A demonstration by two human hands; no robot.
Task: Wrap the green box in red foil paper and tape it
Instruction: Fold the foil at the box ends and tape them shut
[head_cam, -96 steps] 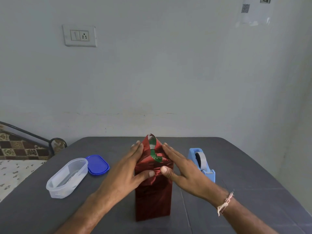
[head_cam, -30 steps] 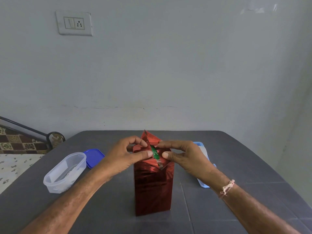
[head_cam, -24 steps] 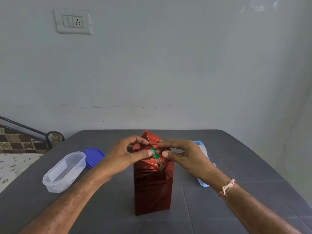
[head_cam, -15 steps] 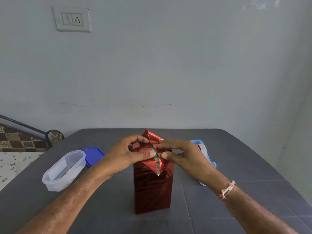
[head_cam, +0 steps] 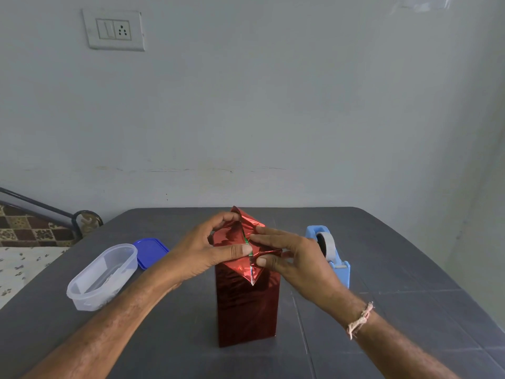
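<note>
The box stands upright in the middle of the dark table, covered in shiny red foil paper [head_cam: 246, 305]. Only a thin sliver of the green box [head_cam: 246, 238] shows in the gap at the top folds. My left hand [head_cam: 202, 253] pinches the left foil flap at the top, thumb pressed on the near face. My right hand [head_cam: 295, 258] pinches the right flap, thumb and fingers folding it inward. A pointed foil flap hangs down the near face between my thumbs.
A blue tape dispenser [head_cam: 332, 250] with a roll of tape stands just right of the box, behind my right hand. A clear plastic container [head_cam: 102, 276] and its blue lid [head_cam: 150, 253] lie at the left. The grey table [head_cam: 396, 269] ends near the wall.
My hands went from lying flat against the foil top to pinching its flaps. The green gap at the top has narrowed to a sliver, and a pointed flap has formed on the near face.
</note>
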